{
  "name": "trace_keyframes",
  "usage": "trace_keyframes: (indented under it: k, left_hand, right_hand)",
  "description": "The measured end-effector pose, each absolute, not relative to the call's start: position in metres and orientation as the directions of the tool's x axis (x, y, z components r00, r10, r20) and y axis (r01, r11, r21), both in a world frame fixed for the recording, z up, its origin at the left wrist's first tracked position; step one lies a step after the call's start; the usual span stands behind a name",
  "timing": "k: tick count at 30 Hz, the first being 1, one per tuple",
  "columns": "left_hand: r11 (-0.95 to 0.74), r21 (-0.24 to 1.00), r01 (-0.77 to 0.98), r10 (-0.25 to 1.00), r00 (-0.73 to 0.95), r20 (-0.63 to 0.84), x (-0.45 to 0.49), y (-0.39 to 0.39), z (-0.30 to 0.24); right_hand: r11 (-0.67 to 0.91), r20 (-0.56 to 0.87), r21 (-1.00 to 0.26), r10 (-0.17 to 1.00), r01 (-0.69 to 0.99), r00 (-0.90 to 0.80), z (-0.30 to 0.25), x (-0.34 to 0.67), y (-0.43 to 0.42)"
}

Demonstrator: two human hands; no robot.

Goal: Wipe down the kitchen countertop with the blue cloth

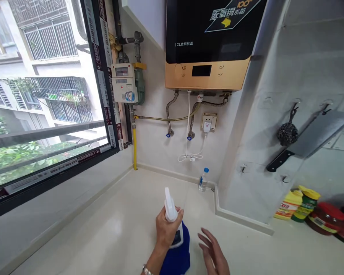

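Observation:
My left hand (167, 227) is wrapped round the neck of a white spray bottle (170, 208), its nozzle end pointing away from me. A part with a dark patch shows just beside that hand; whether it belongs to the bottle I cannot tell. Beneath it a blue cloth (176, 261) lies on the pale countertop (103, 225). To the right of the cloth, my right hand (213, 254) is held with its fingers apart and nothing in them.
A small clear bottle with a blue cap (203, 180) stands by the back wall. Above hang a water heater (206, 74) and its hoses. An open window (46, 95) is at left. A cleaver (309, 137) and a scourer (287, 133) hang at right, above food packets (296, 204) and jars (326, 218).

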State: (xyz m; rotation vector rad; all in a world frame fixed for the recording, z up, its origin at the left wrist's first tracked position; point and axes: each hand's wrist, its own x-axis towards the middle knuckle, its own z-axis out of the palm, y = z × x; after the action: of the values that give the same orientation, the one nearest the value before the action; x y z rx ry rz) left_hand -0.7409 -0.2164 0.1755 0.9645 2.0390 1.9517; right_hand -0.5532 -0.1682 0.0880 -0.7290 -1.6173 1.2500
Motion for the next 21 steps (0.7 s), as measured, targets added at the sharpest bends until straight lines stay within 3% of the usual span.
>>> trace_keyframes:
  k: [4, 11, 16, 21]
  left_hand:
    - [-0.009, 0.958, 0.288, 0.529, -0.811, 0.249, -0.723, -0.227, 0.149]
    - [0.118, 0.935, 0.333, 0.554, -0.804, 0.217, -0.718, -0.238, 0.118]
    - [0.132, 0.952, 0.278, 0.631, -0.764, 0.136, -0.725, -0.25, 0.113]
    - [0.055, 0.942, 0.331, 0.69, -0.695, 0.204, -0.731, -0.253, 0.104]
  right_hand:
    - [0.321, 0.394, -0.919, 0.754, -0.229, -0.525, 0.133, -0.593, -0.184]
    - [0.274, 0.332, -0.942, 0.696, -0.192, -0.637, 0.138, -0.622, -0.19]
    - [0.258, 0.303, -0.95, 0.639, -0.175, -0.707, 0.139, -0.633, -0.184]
    - [0.253, 0.281, -0.955, 0.597, -0.156, -0.751, 0.137, -0.649, -0.164]
